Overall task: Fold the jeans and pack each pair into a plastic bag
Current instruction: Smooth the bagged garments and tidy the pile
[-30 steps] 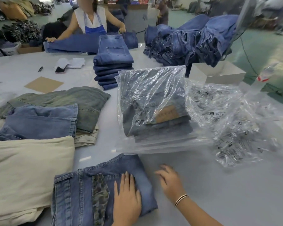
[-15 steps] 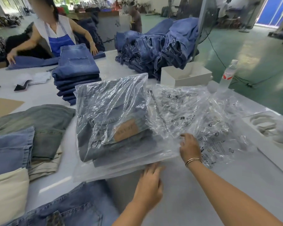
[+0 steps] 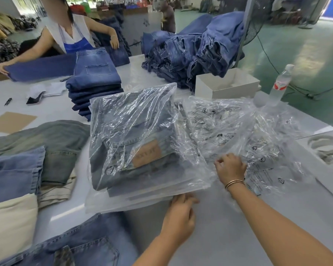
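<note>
- Two hands reach over the grey table (image 3: pixel 229 237) toward plastic.
- The left hand (image 3: pixel 181 215) lies with fingers nearly straight, tips touching the near edge of the stack of bagged jeans (image 3: pixel 135 150) at the table's middle.
- The right hand (image 3: pixel 230 167), a bracelet (image 3: pixel 235 182) on its wrist, has curled fingers pinching the loose pile of empty plastic bags (image 3: pixel 258 135), just right of the stack.
- Folded unbagged jeans (image 3: pixel 81 246) lie at the near left edge.
- Beyond, a dark folded pile (image 3: pixel 94 81), a heap of jeans (image 3: pixel 196 48), a white box (image 3: pixel 225 85) and a water bottle (image 3: pixel 280 83).
- Another person (image 3: pixel 69 33) across the table holds denim.
</note>
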Demonstrator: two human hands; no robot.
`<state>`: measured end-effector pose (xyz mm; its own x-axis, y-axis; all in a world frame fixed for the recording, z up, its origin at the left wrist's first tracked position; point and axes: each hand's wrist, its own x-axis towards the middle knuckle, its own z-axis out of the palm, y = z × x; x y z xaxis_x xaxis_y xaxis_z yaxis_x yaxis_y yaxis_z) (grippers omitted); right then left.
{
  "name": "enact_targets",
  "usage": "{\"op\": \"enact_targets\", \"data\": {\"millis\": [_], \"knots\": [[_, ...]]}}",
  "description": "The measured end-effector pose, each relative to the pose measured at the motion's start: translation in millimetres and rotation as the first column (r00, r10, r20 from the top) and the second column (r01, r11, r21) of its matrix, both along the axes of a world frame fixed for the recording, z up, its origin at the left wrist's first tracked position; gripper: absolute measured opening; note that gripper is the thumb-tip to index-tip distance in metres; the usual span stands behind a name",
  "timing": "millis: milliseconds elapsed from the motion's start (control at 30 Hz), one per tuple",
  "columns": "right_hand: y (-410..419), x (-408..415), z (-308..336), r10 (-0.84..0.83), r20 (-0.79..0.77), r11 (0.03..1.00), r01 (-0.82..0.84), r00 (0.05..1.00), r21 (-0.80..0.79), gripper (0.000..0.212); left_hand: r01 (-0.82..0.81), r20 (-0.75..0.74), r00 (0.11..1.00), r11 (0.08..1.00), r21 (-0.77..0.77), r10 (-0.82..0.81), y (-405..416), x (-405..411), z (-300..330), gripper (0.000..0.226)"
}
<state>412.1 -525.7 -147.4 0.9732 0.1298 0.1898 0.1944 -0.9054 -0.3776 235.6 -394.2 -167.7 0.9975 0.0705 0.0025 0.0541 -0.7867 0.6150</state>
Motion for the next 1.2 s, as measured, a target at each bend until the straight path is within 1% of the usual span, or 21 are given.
{"op": "enact_targets", "data": {"millis": [33,100,133,167,200,267,333,367,400,467,500,567,633,667,767,867,933,1000,1100,1133,1200], "knots": [[1,-5,7,-0.009,0.117,0.985,-0.011,0.993,0.171,0.01,-0.001,-0.049,0.999,0.997,-0.077,-0.002,-3,2,1,0.036],[3,-22,19,-0.051,0.354,0.924,-0.09,0.934,0.371,0.011,-0.07,-0.177,0.984,0.951,-0.301,0.016,-13,7,9,0.03],[5,-31,20,-0.043,0.395,0.899,-0.137,0.918,0.416,0.011,-0.131,-0.231,0.972,0.907,-0.4,0.039,-17,8,12,0.028],[5,-37,19,-0.008,0.37,0.884,-0.166,0.929,0.436,0.008,-0.197,-0.279,0.958,0.86,-0.471,0.066,-21,10,16,0.028],[5,-39,15,0.049,0.283,0.883,-0.174,0.958,0.435,0.003,-0.25,-0.322,0.943,0.824,-0.508,0.087,-24,11,19,0.028],[0,-32,7,0.107,0.003,0.944,-0.102,0.994,0.314,0.027,-0.284,-0.36,0.928,0.802,-0.526,0.093,-29,10,21,0.031],[-5,-17,1,0.1,-0.232,0.995,-0.099,0.968,0.018,0.055,-0.274,-0.34,0.936,0.802,-0.531,0.095,-31,6,21,0.033],[-8,-10,-1,0.081,-0.304,0.981,-0.13,0.949,-0.146,0.06,-0.29,-0.333,0.936,0.779,-0.556,0.11,-30,5,21,0.035],[-10,-4,-4,0.054,-0.331,0.95,-0.151,0.942,-0.275,0.06,-0.321,-0.334,0.933,0.73,-0.603,0.134,-27,5,23,0.035],[-8,3,-7,-0.004,-0.281,0.89,-0.125,0.96,-0.439,0.044,-0.392,-0.353,0.917,0.584,-0.711,0.186,-19,6,30,0.028],[-6,4,-6,-0.037,-0.232,0.86,-0.087,0.972,-0.502,0.035,-0.432,-0.388,0.9,0.508,-0.745,0.197,-14,8,37,0.027],[-3,6,-2,-0.049,-0.139,0.821,-0.04,0.989,-0.569,0.025,-0.506,-0.468,0.863,0.361,-0.783,0.192,-3,15,47,0.039],[0,12,1,-0.002,-0.088,0.88,-0.04,0.996,-0.473,0.022,-0.55,-0.516,0.835,0.231,-0.803,0.193,1,22,53,0.046],[3,12,5,0.016,-0.058,0.922,-0.037,0.998,-0.386,0.023,-0.565,-0.53,0.824,0.207,-0.799,0.201,2,25,55,0.045],[15,7,18,0.101,0.015,0.975,-0.096,0.995,-0.199,0.019,-0.581,-0.532,0.81,0.214,-0.786,0.247,4,34,58,0.036],[19,-1,27,0.089,-0.001,0.99,-0.088,0.996,0.112,0.02,-0.594,-0.533,0.798,0.22,-0.773,0.283,4,39,59,0.031],[19,-2,45,0.051,0.052,0.961,-0.064,0.997,0.269,0.02,-0.613,-0.548,0.783,0.217,-0.759,0.295,3,43,58,0.031],[18,-7,77,-0.001,0.18,0.908,-0.075,0.984,0.413,0.019,-0.624,-0.558,0.774,0.207,-0.754,0.299,3,47,52,0.034],[26,-27,133,-0.017,0.325,0.725,-0.212,0.946,0.656,0.016,-0.615,-0.552,0.783,0.223,-0.756,0.286,-2,47,51,0.04],[32,-39,148,0.022,0.342,0.677,-0.266,0.94,0.687,0.015,-0.602,-0.551,0.792,0.188,-0.776,0.263,-4,48,48,0.04],[49,-72,165,0.13,0.341,0.65,-0.339,0.931,0.68,0.013,-0.598,-0.579,0.799,0.113,-0.794,0.163,-4,41,56,0.049]]}}
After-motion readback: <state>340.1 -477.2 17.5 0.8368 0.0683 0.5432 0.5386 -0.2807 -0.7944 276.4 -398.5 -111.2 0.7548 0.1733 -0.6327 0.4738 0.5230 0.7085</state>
